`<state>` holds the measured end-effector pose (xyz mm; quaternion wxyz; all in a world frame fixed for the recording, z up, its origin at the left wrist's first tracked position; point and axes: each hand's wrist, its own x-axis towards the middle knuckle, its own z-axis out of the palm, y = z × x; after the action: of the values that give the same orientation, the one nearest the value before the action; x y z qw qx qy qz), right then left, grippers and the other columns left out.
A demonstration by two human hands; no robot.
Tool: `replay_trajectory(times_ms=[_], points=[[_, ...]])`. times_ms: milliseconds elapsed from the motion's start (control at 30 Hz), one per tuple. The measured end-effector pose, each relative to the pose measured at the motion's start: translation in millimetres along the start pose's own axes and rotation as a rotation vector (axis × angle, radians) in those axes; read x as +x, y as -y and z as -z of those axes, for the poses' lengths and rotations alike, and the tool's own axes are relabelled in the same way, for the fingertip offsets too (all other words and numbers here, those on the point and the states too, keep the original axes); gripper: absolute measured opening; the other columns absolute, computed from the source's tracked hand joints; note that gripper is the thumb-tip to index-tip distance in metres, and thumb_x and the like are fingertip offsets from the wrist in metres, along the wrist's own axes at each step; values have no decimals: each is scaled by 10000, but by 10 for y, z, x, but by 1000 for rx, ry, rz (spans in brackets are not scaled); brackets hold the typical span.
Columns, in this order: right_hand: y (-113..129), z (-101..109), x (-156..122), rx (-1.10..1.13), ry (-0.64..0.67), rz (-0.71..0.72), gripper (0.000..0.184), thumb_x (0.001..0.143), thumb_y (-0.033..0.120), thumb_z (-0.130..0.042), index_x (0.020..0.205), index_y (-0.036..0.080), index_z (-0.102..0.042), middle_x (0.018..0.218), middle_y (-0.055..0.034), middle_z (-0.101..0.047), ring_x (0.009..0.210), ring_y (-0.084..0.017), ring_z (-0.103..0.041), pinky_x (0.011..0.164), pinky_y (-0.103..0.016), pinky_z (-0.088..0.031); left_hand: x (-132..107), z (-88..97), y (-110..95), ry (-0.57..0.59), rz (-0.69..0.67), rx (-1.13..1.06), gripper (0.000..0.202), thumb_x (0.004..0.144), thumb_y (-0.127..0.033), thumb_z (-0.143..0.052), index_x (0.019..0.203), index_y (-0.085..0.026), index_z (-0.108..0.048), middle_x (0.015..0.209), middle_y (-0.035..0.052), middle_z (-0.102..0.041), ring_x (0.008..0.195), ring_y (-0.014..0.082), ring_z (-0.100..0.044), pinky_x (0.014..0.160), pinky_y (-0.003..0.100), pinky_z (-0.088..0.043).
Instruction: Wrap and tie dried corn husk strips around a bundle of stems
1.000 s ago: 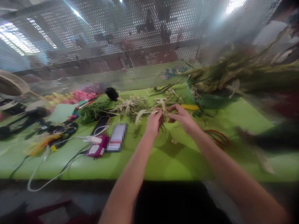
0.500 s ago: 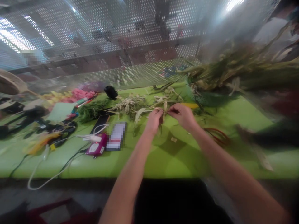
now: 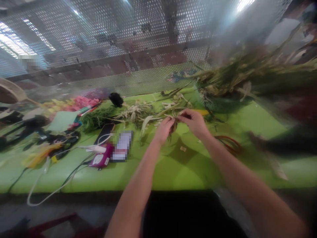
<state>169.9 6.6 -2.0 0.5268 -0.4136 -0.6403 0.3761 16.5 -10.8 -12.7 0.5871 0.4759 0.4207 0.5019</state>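
Both my hands meet over the middle of a lime-green table (image 3: 178, 168). My left hand (image 3: 163, 129) is closed round a small bunch of dry, pale leafy stems (image 3: 173, 119). My right hand (image 3: 194, 121) pinches the same bunch from the right, fingers pressed together at its top. The stems run left into a loose pile of dried stalks and leaves (image 3: 136, 114) lying on the table.
A large heap of green and dry plants (image 3: 247, 79) sits at the right back. Left of my hands lie a phone (image 3: 105, 130), a magenta device (image 3: 100, 159) with white cables, dark tools, pink and yellow flowers (image 3: 74, 103). A perforated metal screen (image 3: 123, 49) rises behind.
Both hands have shifted slightly up and away on the table while still working the same bunch of stems. The view has tilted a little.
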Motion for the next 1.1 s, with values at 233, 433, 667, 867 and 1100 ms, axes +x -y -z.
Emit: replay_trajectory(times_ms=[233,433,667,867,1100], points=[[-121,18,22,-175,-135,131,127,786,329,-653,759,205,-652,786,-15,-632,756,-171,-566,708,-289,-433,-57,-13,-53,102,-77,127,269,762,-408,-737,792,-181,-597,617,-30,-486,541,78,-400,490,211,-281],[-56,71,24,-203,-137,122,113,798,303,-655,818,196,-685,837,-33,-666,756,-172,-586,704,-290,-447,-33,-39,22,74,-112,123,263,768,-420,-726,798,-177,-628,647,-17,-531,552,80,-432,525,215,-340],[137,-20,-107,-196,-158,25,150,828,350,-635,859,205,-660,834,-31,-676,570,-123,-522,539,-267,-420,79,-3,94,-153,-158,-154,308,734,-399,-750,944,-192,-663,780,-14,-623,644,84,-546,659,229,-476],[52,-144,-90,146,17,-273,261,768,438,-687,816,186,-640,725,-13,-660,508,-116,-564,507,-265,-471,52,-46,83,-52,-118,-224,367,746,-403,-748,1033,-179,-706,890,40,-708,742,126,-620,724,269,-506],[36,-130,-62,228,-54,-199,358,657,493,-784,727,178,-629,672,5,-617,613,-132,-585,614,-282,-523,21,-6,45,-131,-181,12,352,810,-481,-675,1003,-186,-667,866,25,-683,804,148,-630,791,286,-505]])
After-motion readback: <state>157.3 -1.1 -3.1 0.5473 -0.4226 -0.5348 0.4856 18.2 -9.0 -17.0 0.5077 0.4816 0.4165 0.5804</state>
